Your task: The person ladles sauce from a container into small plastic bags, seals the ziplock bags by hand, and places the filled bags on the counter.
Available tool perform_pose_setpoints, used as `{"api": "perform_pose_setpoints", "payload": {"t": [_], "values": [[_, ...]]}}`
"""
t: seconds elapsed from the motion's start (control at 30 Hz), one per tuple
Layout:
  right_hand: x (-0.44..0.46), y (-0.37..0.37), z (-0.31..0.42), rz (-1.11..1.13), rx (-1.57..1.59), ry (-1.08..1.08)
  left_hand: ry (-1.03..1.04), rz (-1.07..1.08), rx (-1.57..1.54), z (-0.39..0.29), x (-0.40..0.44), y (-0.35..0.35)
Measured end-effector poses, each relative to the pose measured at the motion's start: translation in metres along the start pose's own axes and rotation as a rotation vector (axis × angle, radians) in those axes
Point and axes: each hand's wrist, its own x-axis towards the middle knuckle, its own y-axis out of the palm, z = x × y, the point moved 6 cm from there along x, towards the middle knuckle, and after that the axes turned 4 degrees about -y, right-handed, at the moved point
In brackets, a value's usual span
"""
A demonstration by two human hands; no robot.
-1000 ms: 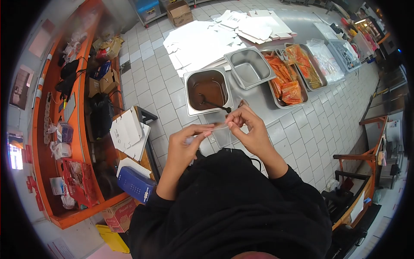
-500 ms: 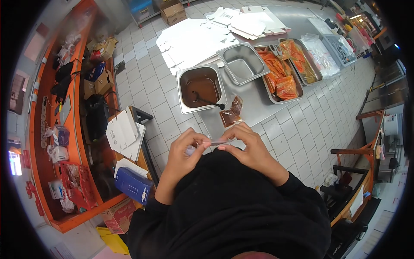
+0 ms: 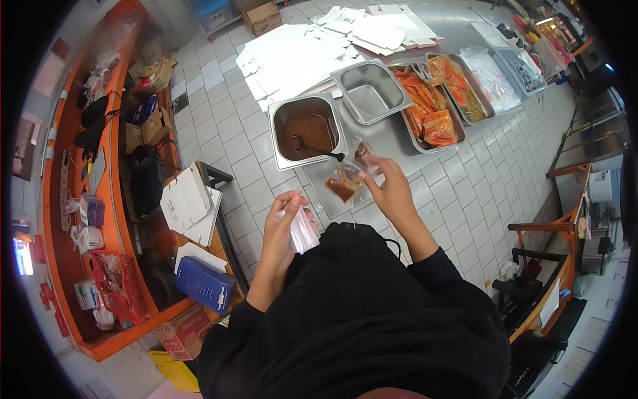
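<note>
My left hand is closed around a stack of clear plastic bags, held upright in front of my black top. My right hand reaches over the near edge of the steel table, thumb and fingers at the clear upper part of a small bag of brown sauce. This bag is tilted and slightly blurred. Just behind it lies a second sauce bag, partly hidden. A steel pan of brown sauce stands to the left, with a black-handled ladle in it.
Behind are an empty steel pan and pans of orange-red bagged food, with scissors on one. White cardboard sheets cover the far table. To my left, a blue box sits beside an orange shelf.
My hands have parted from in front of my body. The right moved forward to the near sauce bag, which has shifted left and tilted. The left now shows the stack of plastic bags.
</note>
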Motion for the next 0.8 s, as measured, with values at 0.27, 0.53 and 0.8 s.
{"api": "perform_pose_setpoints", "payload": {"t": [0.27,0.53,0.8], "values": [[-0.052,0.037,0.055,0.445,0.259,0.191,-0.08,0.048,-0.214,0.035,0.003,0.014],[-0.047,0.02,0.017,0.226,0.609,0.418,-0.185,0.22,-0.088,0.034,-0.004,0.019],[-0.039,0.012,0.032,0.313,0.819,0.488,0.226,-0.114,-0.016,-0.028,-0.004,-0.014]]}}
